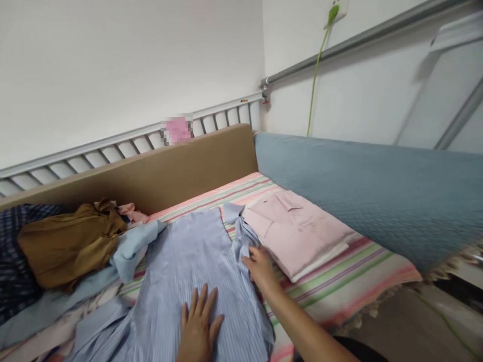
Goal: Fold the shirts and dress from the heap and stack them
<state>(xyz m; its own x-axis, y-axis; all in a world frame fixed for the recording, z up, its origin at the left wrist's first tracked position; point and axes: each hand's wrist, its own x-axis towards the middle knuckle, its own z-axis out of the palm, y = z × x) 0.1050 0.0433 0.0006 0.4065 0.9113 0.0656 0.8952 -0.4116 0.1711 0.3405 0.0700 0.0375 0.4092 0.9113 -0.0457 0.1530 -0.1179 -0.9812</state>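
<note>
Striped cover (339,281), white wall (132,55), radiator (111,153), left hand (199,322) spread on blue garment (184,256), right hand (261,265) pinching its fabric

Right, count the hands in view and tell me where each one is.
2. The left hand lies flat, fingers spread, on the blue striped shirt; the right hand grips its bunched fabric, beside the folded pink shirt.

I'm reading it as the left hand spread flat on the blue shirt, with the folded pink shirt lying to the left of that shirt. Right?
Not quite: the head view shows the folded pink shirt lying to the right of the blue shirt, on which the left hand is spread flat.
</note>
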